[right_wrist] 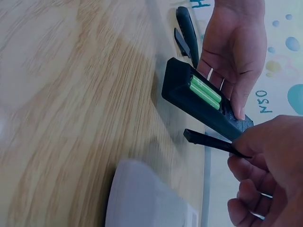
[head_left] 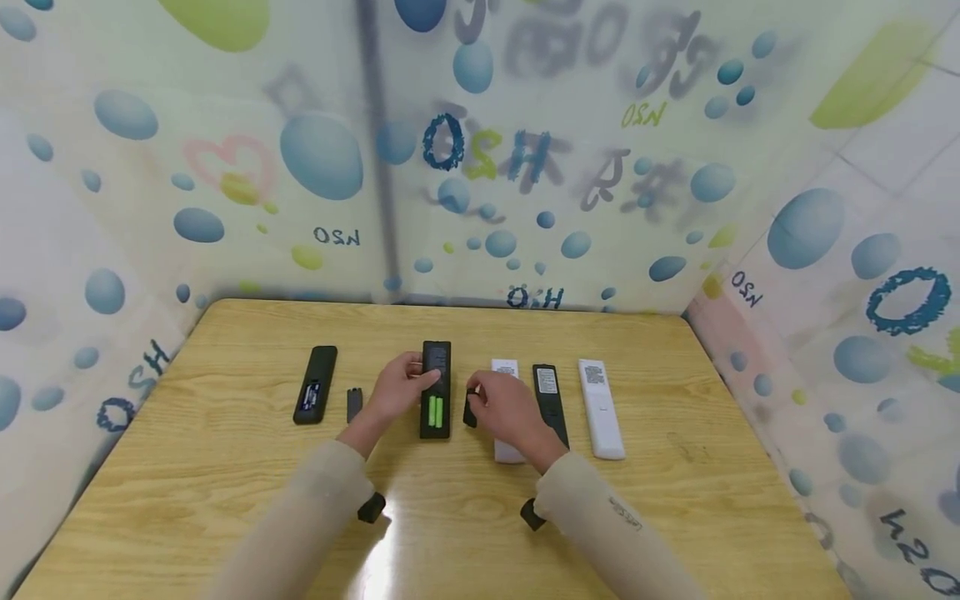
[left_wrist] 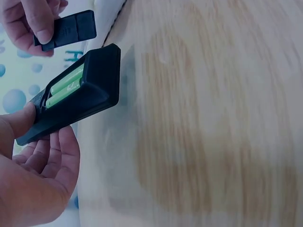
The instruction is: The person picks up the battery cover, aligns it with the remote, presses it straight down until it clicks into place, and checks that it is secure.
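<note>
A black remote control (head_left: 437, 379), back side up, is gripped by my left hand (head_left: 393, 392), thumb on the back and fingers beneath in the left wrist view. In its uncovered compartment two green batteries (right_wrist: 206, 92) lie side by side. Just to the right, my right hand (head_left: 504, 404) pinches a flat black battery cover (left_wrist: 75, 30) between thumb and fingers. The cover is apart from the remote in the left wrist view. Below the raised end of the remote, the wooden table (left_wrist: 199, 118) shows its shadow.
To the left lie another black remote (head_left: 325, 371) with an uncovered compartment and a small dark cover (head_left: 355, 403). On the right are a white remote (head_left: 508, 453) partly behind my right hand, a black remote (head_left: 550, 400) and a second white remote (head_left: 603, 417). A patterned wall (head_left: 450, 267) borders the table.
</note>
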Demonstrator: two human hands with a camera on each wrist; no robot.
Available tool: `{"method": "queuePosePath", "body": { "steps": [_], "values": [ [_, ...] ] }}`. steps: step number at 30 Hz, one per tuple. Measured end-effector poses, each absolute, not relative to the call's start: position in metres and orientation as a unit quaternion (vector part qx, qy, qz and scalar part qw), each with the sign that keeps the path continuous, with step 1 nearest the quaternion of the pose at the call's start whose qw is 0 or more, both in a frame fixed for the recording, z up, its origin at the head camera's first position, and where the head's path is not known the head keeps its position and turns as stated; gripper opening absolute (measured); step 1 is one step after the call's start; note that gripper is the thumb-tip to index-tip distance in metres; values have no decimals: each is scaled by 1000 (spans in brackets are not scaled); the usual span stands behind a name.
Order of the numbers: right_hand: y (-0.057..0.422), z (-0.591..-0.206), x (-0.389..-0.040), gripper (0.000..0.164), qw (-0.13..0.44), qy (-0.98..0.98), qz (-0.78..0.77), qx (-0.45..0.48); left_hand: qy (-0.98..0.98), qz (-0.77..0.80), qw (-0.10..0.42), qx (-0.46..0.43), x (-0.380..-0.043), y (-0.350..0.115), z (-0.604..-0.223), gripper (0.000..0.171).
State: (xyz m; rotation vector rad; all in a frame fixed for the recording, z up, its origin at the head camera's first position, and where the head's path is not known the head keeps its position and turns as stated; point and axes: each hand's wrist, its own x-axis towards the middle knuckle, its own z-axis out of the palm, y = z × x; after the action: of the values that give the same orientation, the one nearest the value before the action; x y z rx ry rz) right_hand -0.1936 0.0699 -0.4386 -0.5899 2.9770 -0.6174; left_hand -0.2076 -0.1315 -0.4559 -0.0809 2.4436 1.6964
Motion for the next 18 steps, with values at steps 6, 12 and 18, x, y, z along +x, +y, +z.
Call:
{"method": "queuePosePath", "body": {
  "steps": [6,12,18],
  "values": [
    [83,-438,-193,23,20,962,-198,-186,808,583,82,-18,-209,-113,-462,48],
    [94,-439,-194,22,22,961,-197,-192,803,590,85,-18,-211,-102,-469,45],
    [103,-440,-194,18,32,956,-215,-199,801,591,93,-17,-209,-97,-469,44]
  ]
}}
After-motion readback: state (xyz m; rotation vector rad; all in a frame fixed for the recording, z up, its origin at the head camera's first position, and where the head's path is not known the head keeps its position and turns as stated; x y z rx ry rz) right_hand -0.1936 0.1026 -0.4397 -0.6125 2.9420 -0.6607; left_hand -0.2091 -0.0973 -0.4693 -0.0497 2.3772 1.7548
